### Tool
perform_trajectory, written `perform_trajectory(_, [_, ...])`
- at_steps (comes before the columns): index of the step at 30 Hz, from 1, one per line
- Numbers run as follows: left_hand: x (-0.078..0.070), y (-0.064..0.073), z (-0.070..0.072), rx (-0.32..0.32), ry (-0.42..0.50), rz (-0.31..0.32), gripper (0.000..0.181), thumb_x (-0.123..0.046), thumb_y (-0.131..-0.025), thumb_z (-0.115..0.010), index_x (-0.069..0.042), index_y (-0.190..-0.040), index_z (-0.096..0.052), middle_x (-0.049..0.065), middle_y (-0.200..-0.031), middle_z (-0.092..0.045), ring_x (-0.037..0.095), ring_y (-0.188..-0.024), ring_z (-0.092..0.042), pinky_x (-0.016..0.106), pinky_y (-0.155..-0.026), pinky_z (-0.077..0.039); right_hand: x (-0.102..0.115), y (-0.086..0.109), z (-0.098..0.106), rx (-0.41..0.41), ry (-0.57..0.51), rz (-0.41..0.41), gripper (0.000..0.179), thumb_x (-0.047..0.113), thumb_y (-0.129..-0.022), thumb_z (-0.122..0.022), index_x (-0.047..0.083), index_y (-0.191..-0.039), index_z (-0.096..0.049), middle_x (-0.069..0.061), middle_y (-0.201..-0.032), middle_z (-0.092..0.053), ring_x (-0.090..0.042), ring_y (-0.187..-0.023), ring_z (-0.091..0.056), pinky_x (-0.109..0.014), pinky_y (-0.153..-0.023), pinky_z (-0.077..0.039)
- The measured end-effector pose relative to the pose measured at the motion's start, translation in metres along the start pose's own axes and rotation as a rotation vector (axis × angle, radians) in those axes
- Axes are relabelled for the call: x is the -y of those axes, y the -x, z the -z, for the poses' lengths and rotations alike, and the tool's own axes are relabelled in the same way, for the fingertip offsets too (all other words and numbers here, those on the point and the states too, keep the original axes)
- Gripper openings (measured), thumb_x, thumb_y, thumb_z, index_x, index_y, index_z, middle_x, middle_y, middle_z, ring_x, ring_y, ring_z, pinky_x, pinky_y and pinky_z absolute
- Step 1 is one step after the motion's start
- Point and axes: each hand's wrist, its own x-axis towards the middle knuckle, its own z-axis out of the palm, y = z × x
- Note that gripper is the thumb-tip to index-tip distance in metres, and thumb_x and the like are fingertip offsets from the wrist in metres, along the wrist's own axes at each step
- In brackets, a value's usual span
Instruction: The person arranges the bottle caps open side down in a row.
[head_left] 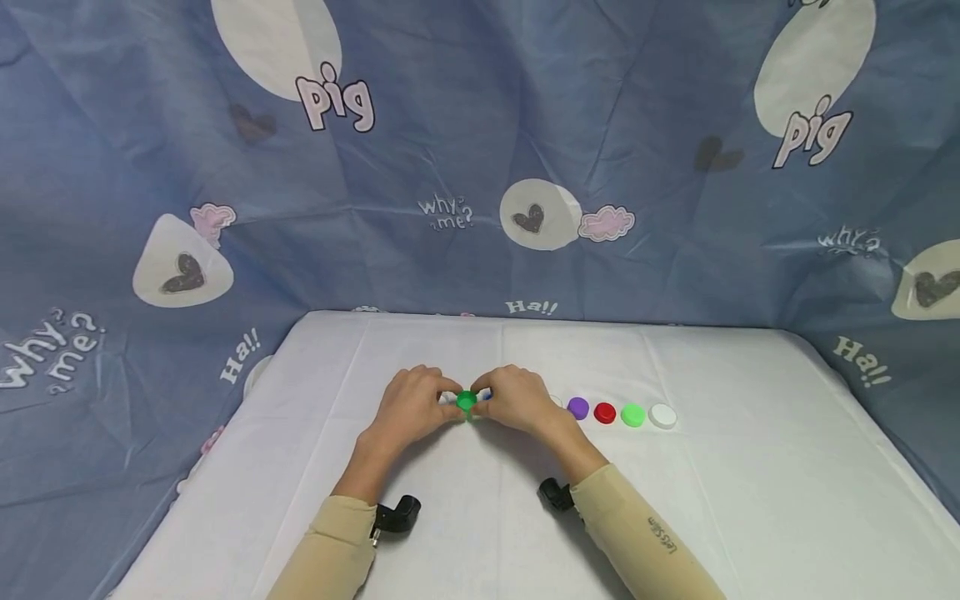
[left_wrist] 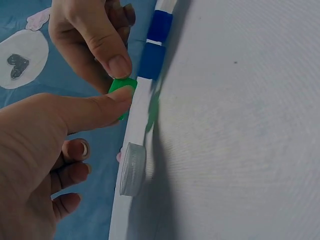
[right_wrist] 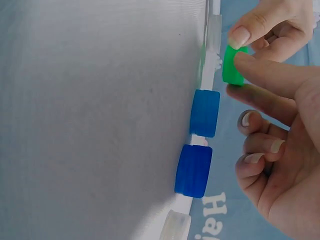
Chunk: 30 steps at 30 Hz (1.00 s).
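Both hands pinch one green bottle cap [head_left: 467, 401] between thumb and fingers, close over the white tabletop. My left hand [head_left: 411, 402] grips its left side, and my right hand [head_left: 519, 398] grips its right side. The cap's open hollow faces up toward the head camera. Two blue caps [right_wrist: 205, 114] stand below the fingers in the right wrist view; the right hand mostly covers them in the head view. A clear ridged cap [left_wrist: 133, 170] stands near the left hand in the left wrist view.
To the right of the right hand, a row continues with a purple cap [head_left: 577, 407], a red cap [head_left: 604, 412], a light green cap [head_left: 633, 415] and a white cap [head_left: 663, 416]. A blue printed cloth [head_left: 450, 275] hangs behind the white table [head_left: 750, 500].
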Motion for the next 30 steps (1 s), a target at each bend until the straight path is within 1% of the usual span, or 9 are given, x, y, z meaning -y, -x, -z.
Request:
perform_trajectory(3, [0.001,0.000,0.002,-0.019,0.046,0.003,0.031,-0.041,-0.073,-0.086,-0.028,-0.100,-0.080,-0.013,-0.065,-0.054,0.009,-0.064,-0.044,0.028,-0.062,-0.035,0.000,0.000,0.003,-0.008,-0.024,0.006,0.026,0.032,-0.085,-0.077,0.024,-0.109,-0.078,0.006,-0.085,-0.072,-0.008,-0.068,-0.056,-0.029,-0.057,-0.043])
perform_trajectory(7, [0.003,0.001,0.003,-0.021,0.070,0.017,0.033,-0.042,-0.075,-0.085,-0.028,-0.104,-0.079,-0.012,-0.065,-0.052,0.010,-0.064,-0.042,0.028,-0.061,-0.033,-0.001,-0.002,0.003,-0.014,-0.040,0.010,0.028,0.033,-0.085,-0.076,0.024,-0.112,-0.077,0.009,-0.073,-0.064,-0.007,-0.063,-0.051,-0.028,-0.055,-0.041])
perform_trajectory(10, [0.002,0.002,0.004,-0.015,0.065,0.020,0.033,-0.044,-0.077,-0.083,-0.029,-0.106,-0.078,-0.012,-0.065,-0.051,0.010,-0.064,-0.041,0.028,-0.061,-0.032,-0.003,-0.003,0.002,-0.016,-0.043,0.013,0.028,0.035,-0.085,-0.076,0.025,-0.112,-0.077,0.011,-0.070,-0.060,-0.006,-0.061,-0.050,-0.027,-0.054,-0.040])
perform_trajectory(13, [0.000,0.003,0.004,-0.014,0.067,0.016,0.033,-0.044,-0.078,-0.082,-0.029,-0.107,-0.078,-0.012,-0.065,-0.050,0.010,-0.064,-0.042,0.029,-0.062,-0.032,-0.004,-0.002,0.003,-0.019,-0.051,0.014,0.028,0.036,-0.085,-0.076,0.025,-0.110,-0.077,0.010,-0.070,-0.061,-0.007,-0.062,-0.050,-0.028,-0.055,-0.040])
perform_trajectory(18, [-0.003,0.003,0.005,-0.026,0.037,-0.010,0.034,-0.044,-0.078,-0.082,-0.030,-0.108,-0.077,-0.012,-0.065,-0.047,0.010,-0.064,-0.040,0.029,-0.065,-0.032,-0.007,0.001,0.005,-0.024,-0.123,0.006,0.025,0.036,-0.084,-0.075,0.024,-0.106,-0.076,0.006,-0.072,-0.062,-0.009,-0.062,-0.050,-0.028,-0.055,-0.039])
perform_trajectory(20, [-0.003,0.003,0.005,-0.053,0.004,-0.027,0.036,-0.045,-0.078,-0.082,-0.030,-0.109,-0.077,-0.012,-0.065,-0.046,0.009,-0.064,-0.039,0.029,-0.065,-0.031,-0.008,0.001,0.006,-0.025,-0.177,-0.004,0.025,0.037,-0.084,-0.075,0.024,-0.105,-0.076,0.003,-0.071,-0.061,-0.009,-0.060,-0.050,-0.028,-0.055,-0.039])
perform_trajectory(24, [-0.004,0.002,0.006,-0.143,-0.056,-0.066,0.037,-0.043,-0.076,-0.084,-0.031,-0.110,-0.076,-0.012,-0.064,-0.045,0.009,-0.063,-0.037,0.030,-0.066,-0.031,-0.013,0.000,0.007,-0.026,-0.285,-0.025,0.026,0.039,-0.084,-0.073,0.022,-0.104,-0.077,0.002,-0.068,-0.061,-0.011,-0.057,-0.050,-0.027,-0.053,-0.039])
perform_trajectory(27, [-0.005,0.001,0.005,-0.199,-0.082,-0.094,0.035,-0.041,-0.076,-0.085,-0.032,-0.109,-0.076,-0.012,-0.065,-0.045,0.009,-0.064,-0.037,0.030,-0.068,-0.032,-0.016,-0.001,0.008,-0.019,-0.339,-0.037,0.025,0.041,-0.085,-0.072,0.023,-0.100,-0.077,0.002,-0.070,-0.062,-0.012,-0.060,-0.052,-0.028,-0.055,-0.041])
perform_trajectory(30, [-0.006,0.001,0.004,-0.231,-0.102,-0.119,0.032,-0.039,-0.077,-0.084,-0.031,-0.107,-0.077,-0.011,-0.066,-0.048,0.009,-0.065,-0.039,0.029,-0.069,-0.033,-0.018,-0.001,0.008,-0.007,-0.388,-0.049,0.025,0.043,-0.085,-0.072,0.022,-0.097,-0.078,0.002,-0.079,-0.067,-0.013,-0.068,-0.055,-0.029,-0.061,-0.044])
